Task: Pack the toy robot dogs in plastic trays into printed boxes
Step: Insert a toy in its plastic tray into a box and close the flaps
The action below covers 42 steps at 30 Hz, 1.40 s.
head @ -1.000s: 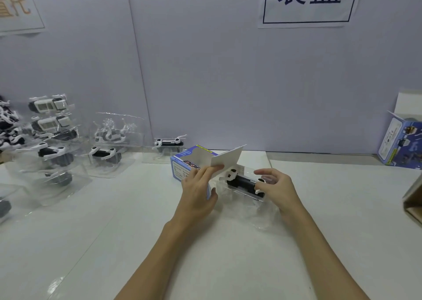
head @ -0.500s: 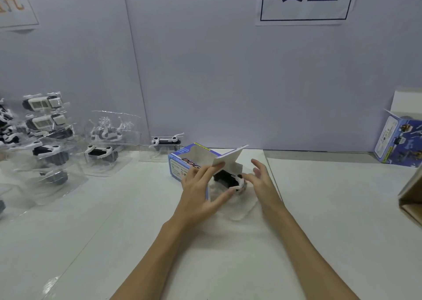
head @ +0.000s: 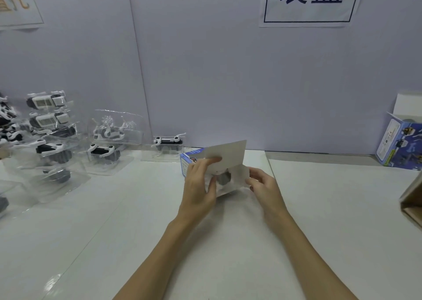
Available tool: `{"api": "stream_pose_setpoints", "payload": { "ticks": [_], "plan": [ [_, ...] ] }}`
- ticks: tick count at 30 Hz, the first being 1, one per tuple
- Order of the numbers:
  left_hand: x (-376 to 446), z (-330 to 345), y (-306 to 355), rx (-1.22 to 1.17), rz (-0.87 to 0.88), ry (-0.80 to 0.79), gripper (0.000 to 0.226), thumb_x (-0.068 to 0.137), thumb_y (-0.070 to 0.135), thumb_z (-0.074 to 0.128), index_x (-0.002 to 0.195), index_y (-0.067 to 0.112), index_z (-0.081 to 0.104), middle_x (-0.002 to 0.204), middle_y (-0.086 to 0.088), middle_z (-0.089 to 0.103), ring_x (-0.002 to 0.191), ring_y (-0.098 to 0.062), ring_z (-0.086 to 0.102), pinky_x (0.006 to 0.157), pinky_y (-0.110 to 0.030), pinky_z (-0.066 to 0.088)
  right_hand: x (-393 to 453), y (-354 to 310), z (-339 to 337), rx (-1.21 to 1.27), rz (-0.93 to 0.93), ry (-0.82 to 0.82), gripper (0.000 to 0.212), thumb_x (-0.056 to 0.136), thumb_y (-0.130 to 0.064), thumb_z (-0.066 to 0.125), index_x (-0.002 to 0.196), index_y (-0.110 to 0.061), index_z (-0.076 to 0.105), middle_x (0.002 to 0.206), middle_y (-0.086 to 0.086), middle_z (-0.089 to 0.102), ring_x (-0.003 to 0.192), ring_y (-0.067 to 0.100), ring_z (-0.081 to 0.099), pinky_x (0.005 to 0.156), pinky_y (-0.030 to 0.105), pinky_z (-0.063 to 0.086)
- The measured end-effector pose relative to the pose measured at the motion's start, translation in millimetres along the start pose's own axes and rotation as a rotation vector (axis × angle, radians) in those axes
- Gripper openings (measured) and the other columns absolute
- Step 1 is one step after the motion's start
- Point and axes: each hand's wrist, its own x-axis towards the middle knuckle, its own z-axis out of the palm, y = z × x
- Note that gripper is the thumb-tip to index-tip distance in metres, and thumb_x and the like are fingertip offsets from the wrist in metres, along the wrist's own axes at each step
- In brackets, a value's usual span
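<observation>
A blue printed box (head: 191, 161) lies on its side at the middle of the table, its open end toward me and its white lid flap (head: 228, 152) raised. My left hand (head: 199, 186) grips the box at its opening, thumb near the mouth. A clear plastic tray with a dark toy robot dog (head: 225, 177) sits mostly inside the opening. My right hand (head: 262, 183) pinches a small white side flap (head: 242, 175) at the box's right edge.
Several toy dogs in clear trays (head: 102, 153) stand stacked at the left by the wall. Another single tray (head: 167, 145) stands behind the box. A printed box (head: 399, 144) stands open at the far right, and a brown carton edge (head: 411, 199) juts in there.
The tray with the dog has slid from in front of the box into its opening. My right hand has let go of the tray and taken the side flap.
</observation>
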Motion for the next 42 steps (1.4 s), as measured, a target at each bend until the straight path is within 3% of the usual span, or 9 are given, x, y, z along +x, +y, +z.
{"api": "stream_pose_setpoints", "payload": {
  "ticks": [4, 10, 13, 19, 21, 25, 30, 34, 42],
  "plan": [
    [6, -9, 1, -0.134, -0.067, 0.115, 0.047, 0.093, -0.011, 0.062, 0.121, 0.027, 0.065, 0.125, 0.022, 0.065, 0.121, -0.013, 0.057, 0.099, -0.026, 0.047, -3, 0, 8, -0.023, -0.142, -0.047, 0.018, 0.103, -0.024, 0.063, 0.120, -0.018, 0.064, 0.113, 0.001, 0.076, 0.107, 0.015, 0.072, 0.094, 0.029, 0.055],
    [12, -16, 4, -0.439, -0.152, 0.127, 0.030, 0.097, 0.008, 0.071, 0.119, 0.026, 0.063, 0.125, 0.001, 0.066, 0.123, -0.027, 0.061, 0.104, -0.052, 0.053, -6, -5, 7, -0.079, -0.289, 0.151, 0.018, 0.101, -0.021, 0.066, 0.118, -0.028, 0.063, 0.084, 0.000, 0.070, 0.063, 0.003, 0.057, 0.061, 0.016, 0.043],
    [11, -14, 9, -0.379, -0.071, 0.084, 0.029, 0.093, 0.024, 0.079, 0.118, 0.028, 0.067, 0.133, 0.005, 0.062, 0.133, -0.026, 0.057, 0.100, -0.053, 0.055, -7, -11, 5, -0.073, -0.351, 0.203, 0.011, 0.103, -0.019, 0.063, 0.113, -0.021, 0.067, 0.090, -0.004, 0.071, 0.072, 0.006, 0.059, 0.068, 0.019, 0.047],
    [10, -17, 13, -0.390, 0.032, -0.070, 0.079, 0.077, 0.030, 0.094, 0.144, 0.023, 0.052, 0.144, 0.002, 0.053, 0.139, -0.030, 0.049, 0.100, -0.044, 0.057, -19, -41, 0, 0.108, -0.440, 0.304, 0.027, 0.099, -0.042, 0.065, 0.113, -0.019, 0.068, 0.104, -0.006, 0.071, 0.090, 0.006, 0.063, 0.079, 0.016, 0.048],
    [11, -17, 17, -0.407, 0.028, -0.045, 0.071, 0.079, 0.023, 0.093, 0.139, 0.026, 0.056, 0.139, 0.005, 0.059, 0.134, -0.029, 0.054, 0.094, -0.042, 0.060, -26, -52, -2, 0.159, -0.466, 0.317, 0.034, 0.091, -0.053, 0.064, 0.110, -0.025, 0.062, 0.104, -0.012, 0.066, 0.098, 0.006, 0.061, 0.089, 0.023, 0.049],
    [11, -16, 26, -0.371, 0.032, 0.062, 0.060, 0.077, 0.031, 0.092, 0.129, 0.035, 0.061, 0.131, 0.012, 0.065, 0.127, -0.024, 0.060, 0.091, -0.040, 0.060, -35, -63, -2, 0.258, -0.408, 0.124, 0.035, 0.094, -0.050, 0.057, 0.120, -0.026, 0.052, 0.100, -0.012, 0.065, 0.109, 0.039, 0.064, 0.099, 0.064, 0.050],
    [13, -21, 37, -0.638, -0.149, 0.130, 0.057, 0.080, 0.046, 0.086, 0.129, 0.039, 0.057, 0.127, 0.006, 0.066, 0.119, -0.027, 0.067, 0.085, -0.050, 0.063, -39, -67, -4, 0.039, -0.617, 0.001, 0.044, 0.103, -0.048, 0.052, 0.145, -0.037, 0.042, 0.093, -0.015, 0.059, 0.081, 0.017, 0.063, 0.073, 0.024, 0.055],
    [17, -26, 38, -0.797, -0.276, 0.090, 0.067, 0.089, 0.032, 0.080, 0.142, 0.045, 0.041, 0.133, -0.004, 0.066, 0.118, -0.035, 0.069, 0.079, -0.055, 0.064, -36, -55, 7, -0.085, -0.577, -0.076, 0.050, 0.093, -0.067, 0.057, 0.139, -0.051, 0.045, 0.140, -0.015, 0.055, 0.120, 0.021, 0.065, 0.084, 0.045, 0.064],
    [12, -24, 32, -0.707, -0.241, -0.018, 0.037, 0.102, 0.032, 0.061, 0.138, 0.038, 0.054, 0.144, 0.004, 0.052, 0.116, -0.033, 0.069, 0.077, -0.038, 0.064, -35, -48, 13, -0.074, -0.558, -0.032, 0.045, 0.091, -0.076, 0.050, 0.118, -0.043, 0.066, 0.127, -0.005, 0.060, 0.121, 0.016, 0.064, 0.072, 0.025, 0.062]
  ]
}}
